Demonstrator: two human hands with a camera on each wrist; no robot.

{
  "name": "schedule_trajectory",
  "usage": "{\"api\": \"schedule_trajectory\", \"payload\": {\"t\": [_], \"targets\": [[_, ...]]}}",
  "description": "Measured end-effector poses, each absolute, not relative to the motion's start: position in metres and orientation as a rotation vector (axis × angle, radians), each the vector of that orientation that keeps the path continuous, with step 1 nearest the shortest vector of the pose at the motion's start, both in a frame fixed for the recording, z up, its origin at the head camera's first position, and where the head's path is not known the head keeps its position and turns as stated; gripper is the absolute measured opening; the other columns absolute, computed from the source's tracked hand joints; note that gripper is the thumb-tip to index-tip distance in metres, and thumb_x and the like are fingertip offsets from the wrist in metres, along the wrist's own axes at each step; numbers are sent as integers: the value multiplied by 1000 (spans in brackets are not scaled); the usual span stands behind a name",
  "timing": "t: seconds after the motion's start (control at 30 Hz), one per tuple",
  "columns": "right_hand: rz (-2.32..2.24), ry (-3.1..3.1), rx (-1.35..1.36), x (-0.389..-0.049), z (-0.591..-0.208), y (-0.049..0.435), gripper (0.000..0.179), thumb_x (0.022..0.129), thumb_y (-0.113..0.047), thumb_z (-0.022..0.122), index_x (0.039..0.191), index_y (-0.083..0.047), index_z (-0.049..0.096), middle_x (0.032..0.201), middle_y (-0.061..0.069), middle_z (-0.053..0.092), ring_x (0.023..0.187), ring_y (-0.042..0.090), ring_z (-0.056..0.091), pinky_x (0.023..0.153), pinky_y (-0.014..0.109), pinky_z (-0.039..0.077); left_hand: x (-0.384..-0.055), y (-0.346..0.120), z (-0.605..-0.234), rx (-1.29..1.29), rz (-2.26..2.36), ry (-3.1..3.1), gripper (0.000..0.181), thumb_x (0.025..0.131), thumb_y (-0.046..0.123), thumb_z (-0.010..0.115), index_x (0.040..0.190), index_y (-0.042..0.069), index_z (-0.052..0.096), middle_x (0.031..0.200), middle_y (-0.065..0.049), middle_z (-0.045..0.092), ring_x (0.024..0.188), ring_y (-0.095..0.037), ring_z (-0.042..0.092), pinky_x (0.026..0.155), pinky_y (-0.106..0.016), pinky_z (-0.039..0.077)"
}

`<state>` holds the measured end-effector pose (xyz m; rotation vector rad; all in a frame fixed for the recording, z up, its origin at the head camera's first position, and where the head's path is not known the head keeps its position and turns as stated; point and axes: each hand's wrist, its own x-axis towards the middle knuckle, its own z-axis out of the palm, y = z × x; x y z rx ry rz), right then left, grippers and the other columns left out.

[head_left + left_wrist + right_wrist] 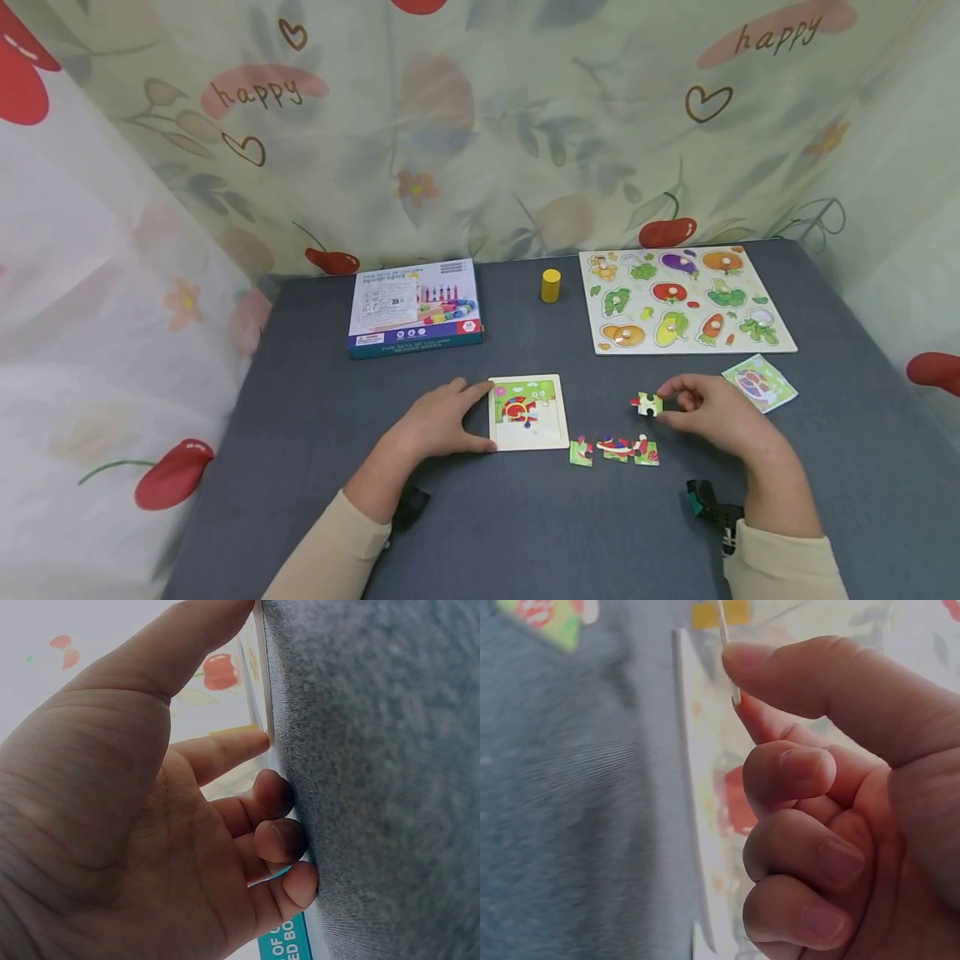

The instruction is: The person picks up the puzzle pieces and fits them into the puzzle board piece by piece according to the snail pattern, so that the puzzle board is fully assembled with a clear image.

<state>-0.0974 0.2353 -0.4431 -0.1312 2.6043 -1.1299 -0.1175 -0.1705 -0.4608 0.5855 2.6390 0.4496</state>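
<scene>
A square puzzle tray (562, 417) with a white rim lies on the table, partly filled with a green and red picture. My left hand (444, 419) rests along its left side, thumb and index finger spread to the two left corners; the left wrist view shows the other fingers loosely bent near the tabletop. Between thumb and index finger, my right hand (712, 410) pinches a puzzle piece (647, 404), seen edge-on in the right wrist view. Below it lie a loose green piece (581, 452) and a small group of colourful pieces (628, 450).
A boxed toy (416, 308) stands at the back left, with a yellow cylinder (551, 286) to its right. A vegetable puzzle board (693, 346) occupies the back right. Beside my right hand lies a square picture card (780, 388). Printed curtains enclose the grey table (495, 533).
</scene>
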Motion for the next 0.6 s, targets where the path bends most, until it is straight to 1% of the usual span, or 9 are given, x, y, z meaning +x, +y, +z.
{"api": "schedule_trajectory", "payload": {"t": [0.23,0.43,0.6], "targets": [[-1158,2629,-161,-97,-425,229,36,90,-20,80,118,0,66,76,3,45,68,17,45,64,32,38,-116,-171,-460,585,464,2637,96,80,63,79,159,26,40,128,-9,54,104,-24,52,89,-45,46],[-1239,2627,-229,-95,-409,219,33,91,-17,78,117,-1,66,76,4,44,63,15,41,63,32,38,-116,-171,-460,580,467,2640,95,80,63,79,159,26,40,129,-10,54,106,-24,52,91,-46,46],[-1299,2612,-292,-100,-404,206,31,91,-12,77,117,-1,65,77,4,43,61,14,39,61,31,38,-116,-170,-460,579,465,2640,95,80,63,79,159,27,40,128,-9,54,106,-24,52,90,-46,47]]}}
